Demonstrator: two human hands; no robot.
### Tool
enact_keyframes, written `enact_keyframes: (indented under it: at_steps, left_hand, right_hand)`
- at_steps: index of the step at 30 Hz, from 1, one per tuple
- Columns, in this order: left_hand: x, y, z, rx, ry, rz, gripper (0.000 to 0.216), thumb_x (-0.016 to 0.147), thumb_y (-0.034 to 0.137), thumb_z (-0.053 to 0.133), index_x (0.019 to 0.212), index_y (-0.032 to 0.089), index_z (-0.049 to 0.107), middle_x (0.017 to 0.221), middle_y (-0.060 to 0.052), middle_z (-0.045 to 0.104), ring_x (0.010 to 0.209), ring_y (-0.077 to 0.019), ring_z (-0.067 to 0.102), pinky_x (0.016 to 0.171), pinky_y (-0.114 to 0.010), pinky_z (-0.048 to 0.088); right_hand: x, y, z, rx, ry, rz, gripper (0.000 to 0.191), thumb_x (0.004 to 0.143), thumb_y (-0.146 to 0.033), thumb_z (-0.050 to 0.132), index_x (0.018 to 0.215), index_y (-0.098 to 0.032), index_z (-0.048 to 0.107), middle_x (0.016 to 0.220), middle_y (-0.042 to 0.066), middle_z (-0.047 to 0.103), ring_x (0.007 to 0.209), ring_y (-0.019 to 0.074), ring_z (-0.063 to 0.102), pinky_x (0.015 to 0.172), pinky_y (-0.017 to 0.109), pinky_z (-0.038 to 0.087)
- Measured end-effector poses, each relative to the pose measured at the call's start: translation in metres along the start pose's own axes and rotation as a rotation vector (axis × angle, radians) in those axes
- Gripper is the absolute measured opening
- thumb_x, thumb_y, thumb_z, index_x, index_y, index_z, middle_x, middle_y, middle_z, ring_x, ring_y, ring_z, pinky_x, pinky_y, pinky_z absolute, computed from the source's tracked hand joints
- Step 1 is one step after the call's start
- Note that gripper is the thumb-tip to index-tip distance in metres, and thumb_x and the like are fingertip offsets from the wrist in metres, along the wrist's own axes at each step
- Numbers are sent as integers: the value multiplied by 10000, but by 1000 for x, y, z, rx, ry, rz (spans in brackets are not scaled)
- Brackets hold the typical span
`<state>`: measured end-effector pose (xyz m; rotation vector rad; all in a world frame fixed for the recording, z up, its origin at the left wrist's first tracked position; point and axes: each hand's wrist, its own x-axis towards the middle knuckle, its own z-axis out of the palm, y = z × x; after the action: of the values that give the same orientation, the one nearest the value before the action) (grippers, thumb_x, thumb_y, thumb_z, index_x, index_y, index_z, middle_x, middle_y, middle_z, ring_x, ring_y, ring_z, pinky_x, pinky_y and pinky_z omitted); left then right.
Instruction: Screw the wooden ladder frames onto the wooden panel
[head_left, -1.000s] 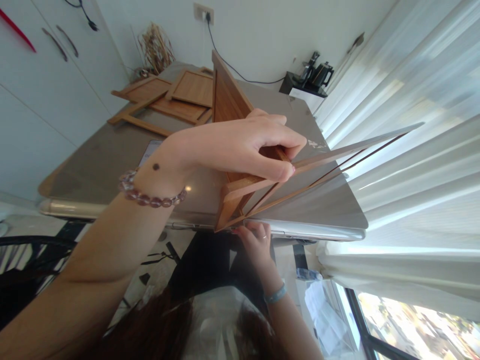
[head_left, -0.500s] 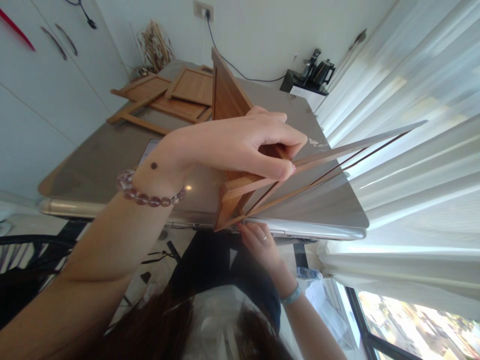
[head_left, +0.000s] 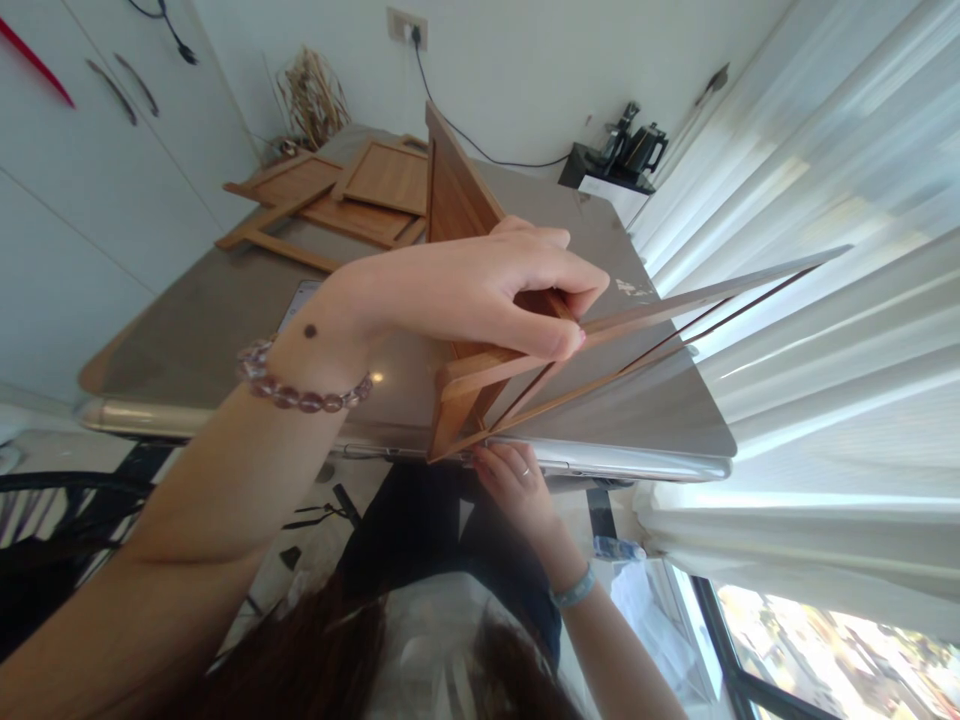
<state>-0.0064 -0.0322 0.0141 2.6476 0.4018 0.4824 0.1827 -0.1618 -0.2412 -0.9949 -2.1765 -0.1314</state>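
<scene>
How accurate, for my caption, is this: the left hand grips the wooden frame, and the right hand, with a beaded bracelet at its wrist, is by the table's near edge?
One slip: in the head view, the right hand by the table's near edge wears a bluish wristband; the left hand, gripping the wooden frame, wears the beaded bracelet.

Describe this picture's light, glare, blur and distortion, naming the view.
Head view: daylight overexposes the window at lower right; head view: a small glint on the table beside the bracelet; head view: the hair along the bottom looks soft; head view: the wooden frame in the left hand seems stretched, probably by a wide lens.
</scene>
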Motion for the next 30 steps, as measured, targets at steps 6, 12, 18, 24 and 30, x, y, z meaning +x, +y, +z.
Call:
enact_keyframes:
  at_steps: [6, 12, 18, 24, 30]
  left_hand:
    - [0, -1, 1, -7, 49, 21, 269, 854, 437, 494, 732, 200, 462, 697, -14, 443, 787, -167, 413, 842, -352, 356]
    - [1, 0, 1, -32, 71, 23, 264, 827, 423, 532, 696, 202, 471, 668, -18, 450, 757, -164, 423, 819, -333, 394]
    - [2, 2, 0, -35, 65, 23, 273, 823, 413, 530, 680, 197, 444, 664, -17, 449, 791, -172, 441, 857, -335, 404]
    - [1, 1, 0, -35, 59, 19, 280, 831, 427, 515, 691, 198, 435, 666, -15, 427, 786, -171, 426, 875, -345, 398]
    - [2, 1, 0, -51, 62, 16, 300, 831, 434, 524, 673, 195, 433, 656, -18, 437, 780, -171, 426, 860, -336, 395]
  right_hand:
    - [-1, 6, -10, 6, -108, -53, 467, 946, -120, 532, 1409, -178, 505, 1057, 99, 697, 966, 203, 642, 881, 367, 581]
    - [-6, 6, -5, -32, -85, -29, 450, 952, -115, 541, 1395, -190, 520, 1061, 95, 712, 971, 196, 649, 855, 348, 562]
    - [-8, 7, 4, -73, -32, -20, 340, 948, -179, 600, 1283, -228, 624, 1005, 54, 743, 916, 166, 649, 836, 316, 499]
    - [-7, 3, 6, -115, 54, 61, 284, 919, -169, 644, 1193, -234, 679, 958, 63, 714, 860, 173, 619, 815, 322, 474]
    - [-3, -1, 8, -31, 95, 88, 267, 925, -143, 622, 1171, -238, 661, 890, 36, 704, 855, 167, 632, 790, 302, 523]
